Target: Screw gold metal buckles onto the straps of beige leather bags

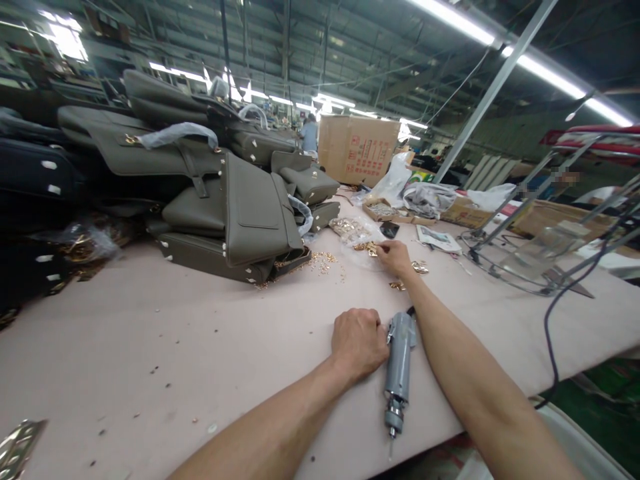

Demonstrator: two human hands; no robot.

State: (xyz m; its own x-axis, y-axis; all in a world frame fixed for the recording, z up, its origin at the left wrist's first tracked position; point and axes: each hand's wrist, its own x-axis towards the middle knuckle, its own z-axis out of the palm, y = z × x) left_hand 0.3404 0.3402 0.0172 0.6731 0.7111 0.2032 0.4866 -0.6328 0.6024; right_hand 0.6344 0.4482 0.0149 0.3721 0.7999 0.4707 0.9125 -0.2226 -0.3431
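Screwdriver (pixel 399 370) lies on the counter (pixel 175 347), just right of the clenched left hand (pixel 359 343); farther off, right hand (pixel 395 257) pinches gold hardware (pixel 371 248).

Long fluorescent tube lights (pixel 550 70) hang under a dark steel-trussed factory roof (pixel 310 40); a wide pale pink tabletop (pixel 150 347) stretches beneath, green floor (pixel 600 393) at right.

Long pale pink worktable (pixel 150 347) bearing a heap of olive-grey handbags (pixel 220 207) at the left, scattered gold fittings (pixel 325 259) beside a clear plastic bag (pixel 357 233), a grey electric screwdriver (pixel 399 367) near the front edge, a cardboard box (pixel 357 148) at the back and a wire rack (pixel 540 260) on the right.
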